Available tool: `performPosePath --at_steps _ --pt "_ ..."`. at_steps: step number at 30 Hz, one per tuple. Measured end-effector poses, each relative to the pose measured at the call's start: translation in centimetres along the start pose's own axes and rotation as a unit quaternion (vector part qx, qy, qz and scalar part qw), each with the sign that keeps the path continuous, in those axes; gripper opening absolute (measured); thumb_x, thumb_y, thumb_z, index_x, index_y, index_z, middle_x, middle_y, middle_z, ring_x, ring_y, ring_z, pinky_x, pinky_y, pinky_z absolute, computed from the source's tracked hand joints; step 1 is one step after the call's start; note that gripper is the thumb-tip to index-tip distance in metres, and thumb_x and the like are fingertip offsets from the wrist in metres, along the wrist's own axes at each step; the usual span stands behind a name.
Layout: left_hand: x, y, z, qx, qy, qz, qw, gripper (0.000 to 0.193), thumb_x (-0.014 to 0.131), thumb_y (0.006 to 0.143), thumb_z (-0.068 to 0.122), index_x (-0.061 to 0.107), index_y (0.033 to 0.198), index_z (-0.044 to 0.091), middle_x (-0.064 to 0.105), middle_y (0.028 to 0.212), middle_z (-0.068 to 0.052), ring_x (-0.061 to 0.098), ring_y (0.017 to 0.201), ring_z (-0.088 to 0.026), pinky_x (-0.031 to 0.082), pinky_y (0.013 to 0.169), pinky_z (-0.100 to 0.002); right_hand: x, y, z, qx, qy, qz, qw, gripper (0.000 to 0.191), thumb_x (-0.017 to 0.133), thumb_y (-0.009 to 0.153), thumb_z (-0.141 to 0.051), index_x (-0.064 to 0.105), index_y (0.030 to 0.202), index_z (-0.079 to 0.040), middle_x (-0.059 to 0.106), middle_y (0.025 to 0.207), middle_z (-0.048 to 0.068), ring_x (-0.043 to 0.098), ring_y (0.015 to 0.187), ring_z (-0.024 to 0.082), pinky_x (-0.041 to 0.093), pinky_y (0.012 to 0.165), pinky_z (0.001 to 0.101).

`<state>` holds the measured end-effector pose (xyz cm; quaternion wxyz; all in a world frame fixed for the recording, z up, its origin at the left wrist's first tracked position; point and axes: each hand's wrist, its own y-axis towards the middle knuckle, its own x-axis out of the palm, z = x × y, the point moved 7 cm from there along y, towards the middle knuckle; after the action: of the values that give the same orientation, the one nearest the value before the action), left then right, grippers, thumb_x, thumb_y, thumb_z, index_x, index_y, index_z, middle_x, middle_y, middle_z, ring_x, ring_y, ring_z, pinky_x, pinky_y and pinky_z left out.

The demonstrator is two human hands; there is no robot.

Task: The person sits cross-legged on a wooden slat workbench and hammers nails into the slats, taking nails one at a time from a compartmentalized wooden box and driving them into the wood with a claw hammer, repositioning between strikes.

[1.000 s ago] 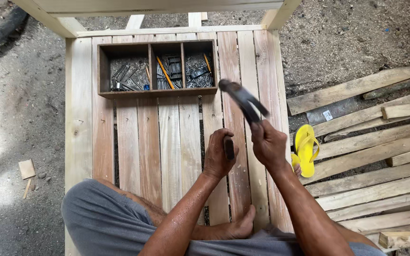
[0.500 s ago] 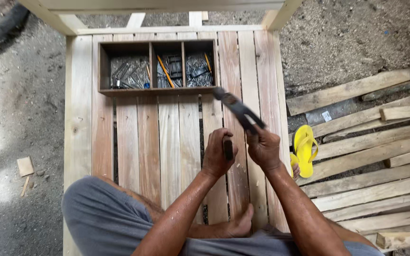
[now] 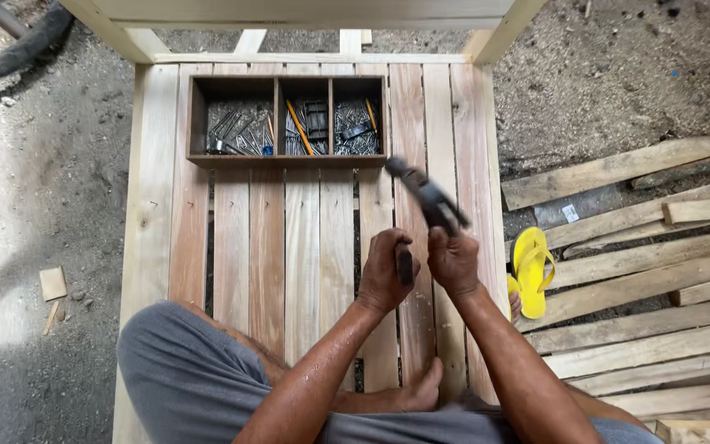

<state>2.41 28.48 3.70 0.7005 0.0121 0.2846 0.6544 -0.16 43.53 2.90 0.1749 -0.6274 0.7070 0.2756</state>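
Note:
My right hand [image 3: 454, 261] grips a dark hammer [image 3: 425, 194], its blurred head raised up and to the left over the slats. My left hand [image 3: 384, 271] holds a short dark punch-like tool [image 3: 404, 263] upright against a plank of the slatted wooden platform [image 3: 269, 238]. The two hands are side by side and almost touching. I sit on the platform in grey shorts, one bare foot tucked under me near the lower middle.
A brown three-compartment wooden box [image 3: 289, 119] holding nails, a pencil and small tools rests on the slats ahead. A yellow flip-flop [image 3: 529, 270] lies to the right beside loose planks [image 3: 643, 247] on the dirt ground. Pale frame beams [image 3: 289, 12] cross the top.
The hammer has swung down from its raised position toward the tool in my left hand. My left hand has stayed in place on the plank.

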Motion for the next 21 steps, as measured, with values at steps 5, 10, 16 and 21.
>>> performPosePath --at_steps 5,10,16,21 --pt "-0.6 0.3 1.2 0.002 -0.019 0.008 1.000 0.032 0.068 0.090 0.004 0.047 0.113 0.010 0.062 0.109 -0.005 0.062 0.102 -0.029 0.053 0.095 -0.043 2.8 -0.4 3.5 0.153 -0.211 -0.156 0.953 0.044 0.057 0.103 -0.048 0.066 0.099 -0.006 0.067 0.072 0.027 0.067 0.074 0.046 0.050 0.061 0.0527" --pt "-1.1 -0.2 1.8 -0.041 -0.016 0.025 0.999 0.032 0.071 0.086 0.006 0.052 0.111 0.012 0.061 0.109 -0.010 0.064 0.104 -0.033 0.055 0.086 -0.043 3.3 -2.0 4.7 0.207 -0.113 -0.172 0.956 0.042 0.063 0.090 -0.046 0.067 0.101 -0.006 0.070 0.081 0.027 0.073 0.079 0.045 0.055 0.073 0.0519" --pt "-2.5 -0.8 2.4 -0.033 -0.031 0.055 0.997 0.035 0.071 0.089 0.007 0.049 0.116 0.008 0.061 0.104 -0.013 0.065 0.095 -0.033 0.055 0.082 -0.044 3.8 -2.5 4.9 0.176 -0.157 -0.105 0.966 0.049 0.053 0.099 -0.055 0.072 0.107 -0.011 0.071 0.091 0.029 0.067 0.091 0.050 0.053 0.078 0.0542" --pt "-7.1 -2.6 1.6 0.004 -0.052 0.075 0.996 0.027 0.059 0.095 0.004 0.051 0.120 0.010 0.061 0.101 -0.009 0.063 0.073 -0.017 0.059 0.060 -0.030 4.0 -2.0 4.4 0.168 -0.176 -0.120 0.962 0.061 0.049 0.103 -0.062 0.073 0.099 -0.006 0.070 0.084 0.030 0.067 0.086 0.051 0.052 0.078 0.0561"
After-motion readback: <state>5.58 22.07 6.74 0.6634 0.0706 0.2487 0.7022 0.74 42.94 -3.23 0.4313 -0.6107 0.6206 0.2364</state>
